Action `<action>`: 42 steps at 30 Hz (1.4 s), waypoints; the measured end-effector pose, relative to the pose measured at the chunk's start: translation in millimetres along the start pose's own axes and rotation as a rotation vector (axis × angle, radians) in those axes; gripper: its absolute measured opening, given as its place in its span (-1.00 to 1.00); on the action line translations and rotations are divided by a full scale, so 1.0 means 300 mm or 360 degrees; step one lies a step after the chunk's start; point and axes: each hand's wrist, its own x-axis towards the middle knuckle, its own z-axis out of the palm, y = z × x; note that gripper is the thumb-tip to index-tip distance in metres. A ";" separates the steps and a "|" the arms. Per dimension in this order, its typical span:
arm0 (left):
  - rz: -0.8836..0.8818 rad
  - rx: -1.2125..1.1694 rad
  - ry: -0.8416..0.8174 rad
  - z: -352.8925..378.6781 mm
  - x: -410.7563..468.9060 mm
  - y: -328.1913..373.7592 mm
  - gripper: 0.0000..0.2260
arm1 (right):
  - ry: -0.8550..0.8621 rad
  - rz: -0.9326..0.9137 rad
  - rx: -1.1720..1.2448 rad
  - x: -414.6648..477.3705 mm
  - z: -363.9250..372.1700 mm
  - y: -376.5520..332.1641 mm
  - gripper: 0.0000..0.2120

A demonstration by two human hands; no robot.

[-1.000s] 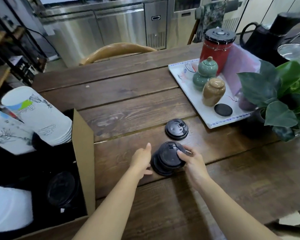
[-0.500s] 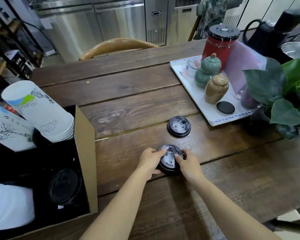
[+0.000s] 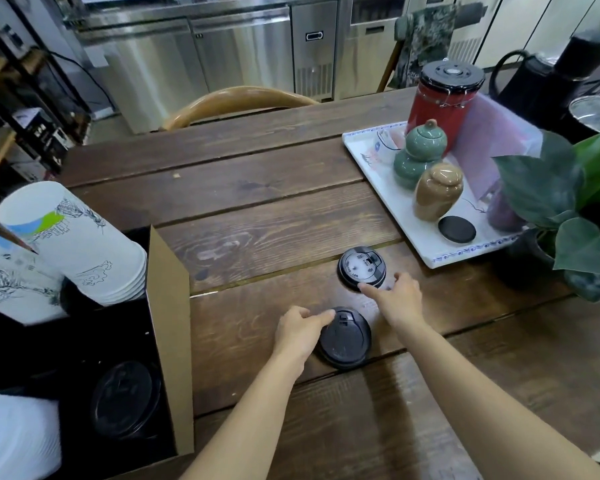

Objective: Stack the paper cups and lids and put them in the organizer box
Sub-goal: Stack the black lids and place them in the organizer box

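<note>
A stack of black cup lids lies on the wooden table. My left hand rests against its left edge, fingers curled on the rim. A single black lid lies farther back. My right hand reaches to it, fingers spread, fingertips touching its near edge. The cardboard organizer box stands at the left. It holds stacked white printed paper cups on their sides and more black lids.
A white tray at the back right carries a red canister, green and tan jars and a black disc. A leafy plant stands right of it. A wooden chair back sits behind the table.
My right hand left the lid stack and moved back-right to the single lid. My left hand stays at the stack, which now sits flat.
</note>
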 end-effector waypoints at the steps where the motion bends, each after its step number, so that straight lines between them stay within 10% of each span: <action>1: 0.0126 0.0078 0.0128 -0.007 0.009 0.015 -0.60 | -0.0034 0.0025 -0.0068 0.021 -0.002 -0.019 -0.24; 8: 0.0465 0.0168 -0.0222 0.051 0.115 0.233 -0.56 | -0.0209 0.0183 -0.0118 0.118 0.006 -0.047 -0.35; 24: -0.0193 -0.0598 -0.0203 0.085 0.147 0.289 -0.69 | -0.0305 -0.0016 0.0743 0.107 0.025 -0.057 -0.65; 31: 0.0143 -0.0191 -0.0302 -0.054 0.053 0.336 -0.76 | -0.0369 -0.0467 0.0788 0.026 -0.098 -0.134 -0.73; 42: -0.0145 0.0163 -0.0536 -0.104 -0.095 0.147 -0.61 | -0.0740 -0.0419 0.0431 -0.116 -0.106 -0.020 -0.66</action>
